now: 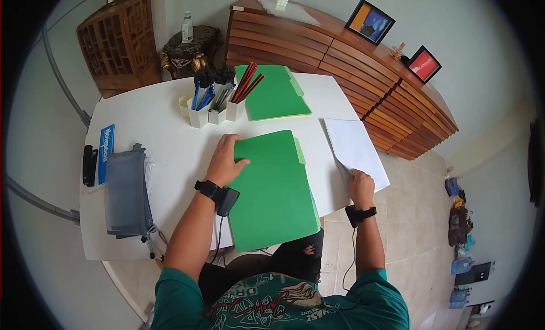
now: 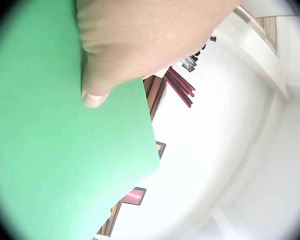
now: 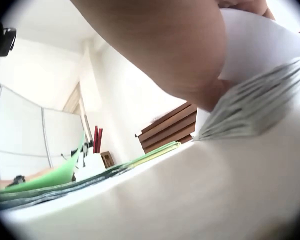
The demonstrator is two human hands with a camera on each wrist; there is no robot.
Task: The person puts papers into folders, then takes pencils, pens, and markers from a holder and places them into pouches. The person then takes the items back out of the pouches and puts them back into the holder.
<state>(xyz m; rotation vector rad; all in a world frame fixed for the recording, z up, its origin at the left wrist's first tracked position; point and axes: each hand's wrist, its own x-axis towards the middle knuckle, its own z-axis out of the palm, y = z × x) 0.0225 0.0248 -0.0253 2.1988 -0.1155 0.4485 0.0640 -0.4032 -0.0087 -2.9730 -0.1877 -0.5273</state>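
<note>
A green folder (image 1: 269, 188) lies at the table's front edge, partly overhanging it. My left hand (image 1: 226, 160) grips its left edge near the upper corner; in the left wrist view the thumb of the hand (image 2: 135, 40) lies on the folder (image 2: 45, 130), and its other fingers are hidden. To the right, my right hand (image 1: 361, 187) pinches the near edge of a stack of white paper (image 1: 356, 145). Fanned sheet edges (image 3: 260, 100) show below the hand (image 3: 175, 45) in the right wrist view.
Another green folder (image 1: 275, 94) lies at the back beside white holders (image 1: 217, 115) with pens and red pencils. At the left are a grey mesh pouch (image 1: 126, 194), a blue box (image 1: 106, 154) and a black stapler (image 1: 89, 165). A wooden cabinet (image 1: 278, 40) stands behind the table.
</note>
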